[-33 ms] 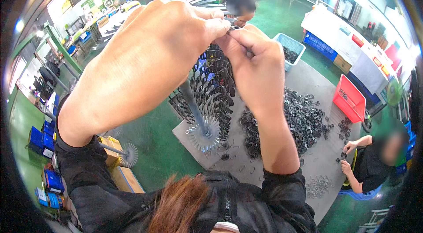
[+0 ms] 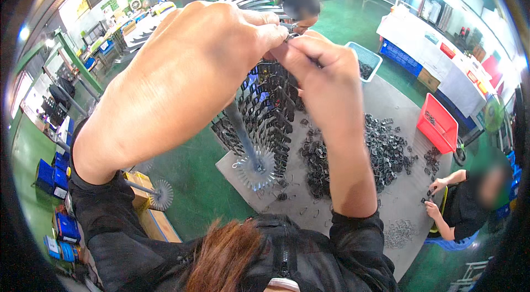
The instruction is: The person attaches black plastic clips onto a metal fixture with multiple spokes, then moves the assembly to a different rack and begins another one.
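Both my hands are raised together at the top middle, fingertips meeting. My left hand (image 2: 232, 32) pinches a small dark piece (image 2: 290, 35), its kind too covered by fingers to tell. My right hand (image 2: 326, 71) has thumb and fingers pressed together at the same piece. Just below them hangs a rack hung with rows of small black buckle-like parts (image 2: 270, 109), around a grey pole (image 2: 240, 126). At the pole's lower end is a round disc with metal prongs (image 2: 254, 166). My forearms hide part of the rack.
A grey table (image 2: 397, 101) carries a heap of black parts (image 2: 386, 145) and a small pile of wire pieces (image 2: 400, 233). A red basket (image 2: 438, 124) and a light blue basket (image 2: 374, 59) stand on it. One person (image 2: 469, 198) works at the right; another (image 2: 301, 7) is beyond my hands.
My right hand has shifted slightly right, its wrist a little further from the rack. My left hand stays nearly still. The person at the right has moved their hands slightly.
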